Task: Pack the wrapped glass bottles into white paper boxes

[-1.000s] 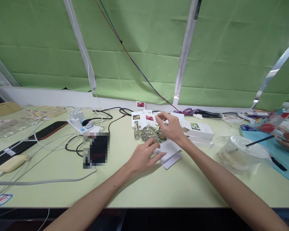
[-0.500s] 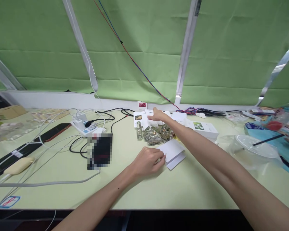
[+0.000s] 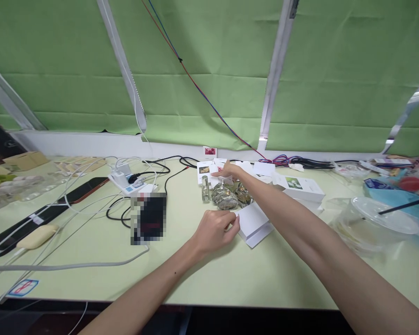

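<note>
1. Head view: left hand [image 3: 217, 231] low over the table [image 3: 181, 284], fingers curled inward, thumb close to forefinger. Fingertips at the left edge of the folded white paper [image 3: 253, 219]; whether pinching or merely touching, cannot tell. Seemingly set there to steady the paper.
2. Right hand [image 3: 227, 171] stretched out beyond the glass bottles [image 3: 226, 199], fingers partly extended and pointing left over the picture cards [image 3: 204, 170]. Any hold on a card: cannot tell, being too small and partly hidden.
3. Folded white paper lying between left hand and right forearm, on the near side of the glass bottles; probably kept close for easy handling.
4. Glass bottles bunched together, likely to save room and stay within reach. Just left of them, a small bottle [image 3: 205, 190], upright on its own base.
5. Picture cards spread flat behind the glass bottles. Farther back, a small red-pictured card [image 3: 210, 151] raised upright, apparently leaning on the wall for support.
6. Right of the right forearm, a white box [image 3: 296, 184], picture side up. Nearer, a plastic tub [image 3: 384, 216] with a dark straw [image 3: 403, 206] slanting across its lid.
</note>
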Available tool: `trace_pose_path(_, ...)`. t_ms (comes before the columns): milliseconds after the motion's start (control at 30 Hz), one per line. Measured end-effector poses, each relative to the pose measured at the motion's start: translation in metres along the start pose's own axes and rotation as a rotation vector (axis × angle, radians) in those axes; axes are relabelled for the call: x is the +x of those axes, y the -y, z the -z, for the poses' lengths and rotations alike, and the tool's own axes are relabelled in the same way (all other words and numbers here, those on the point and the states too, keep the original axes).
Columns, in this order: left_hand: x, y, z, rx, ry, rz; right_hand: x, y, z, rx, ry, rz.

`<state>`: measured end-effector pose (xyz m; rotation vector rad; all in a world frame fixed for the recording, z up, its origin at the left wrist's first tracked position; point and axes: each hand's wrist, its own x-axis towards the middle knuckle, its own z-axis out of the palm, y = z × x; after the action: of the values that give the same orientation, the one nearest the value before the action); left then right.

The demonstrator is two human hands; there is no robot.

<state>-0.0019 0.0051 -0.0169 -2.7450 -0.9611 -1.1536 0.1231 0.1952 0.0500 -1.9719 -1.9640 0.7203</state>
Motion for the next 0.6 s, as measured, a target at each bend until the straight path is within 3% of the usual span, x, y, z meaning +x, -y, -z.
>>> trace_pose_path(333,0.003,-0.002,0.0,-0.018,0.022,0.011,-0.007,-0.009,0.0,0.027,0.047,-0.093)
trace_pose_path(600,0.002,-0.002,-0.001,-0.038,0.034,0.023,-0.011,-0.009,0.003,0.074,-0.017,-0.072)
